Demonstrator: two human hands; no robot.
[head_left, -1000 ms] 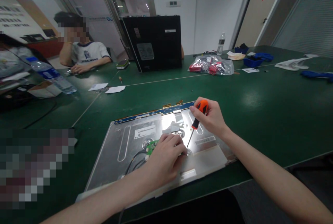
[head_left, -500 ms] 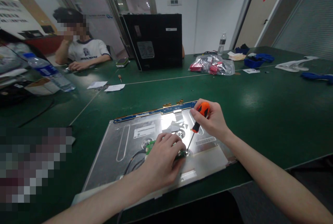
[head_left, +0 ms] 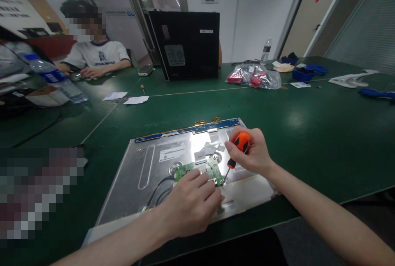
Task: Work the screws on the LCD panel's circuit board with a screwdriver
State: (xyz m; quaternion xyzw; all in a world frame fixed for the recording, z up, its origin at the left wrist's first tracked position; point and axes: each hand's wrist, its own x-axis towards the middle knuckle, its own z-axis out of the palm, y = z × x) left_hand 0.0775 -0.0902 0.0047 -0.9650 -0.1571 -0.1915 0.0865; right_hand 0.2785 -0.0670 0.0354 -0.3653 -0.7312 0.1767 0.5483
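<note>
A flat metal-backed display panel (head_left: pixel 123 187) lies on the table in front of me, with a long blue circuit strip (head_left: pixel 173 133) along its far edge. On its back sits a green circuit board (head_left: pixel 212 170), with black cables at its left end. My left hand (head_left: pixel 194 200) is closed at the board's near edge; its fingertips are hidden, so what they pinch, if anything, cannot be seen. My right hand (head_left: pixel 251 150) grips an orange and black screwdriver (head_left: pixel 241 142), tilted, its tip down at the board's near right corner.
A black computer case (head_left: pixel 194 47) stands across the green table (head_left: pixel 286 146). Behind the panel are a bag of red items (head_left: pixel 254 77), white papers (head_left: pixel 136 100) and a tilted water bottle (head_left: pixel 58 78). A person (head_left: pixel 100 58) sits at the far left.
My left hand has drawn back toward me, uncovering more of the green board. My right hand and the screwdriver handle have come slightly lower; the tip stays near the same corner.
</note>
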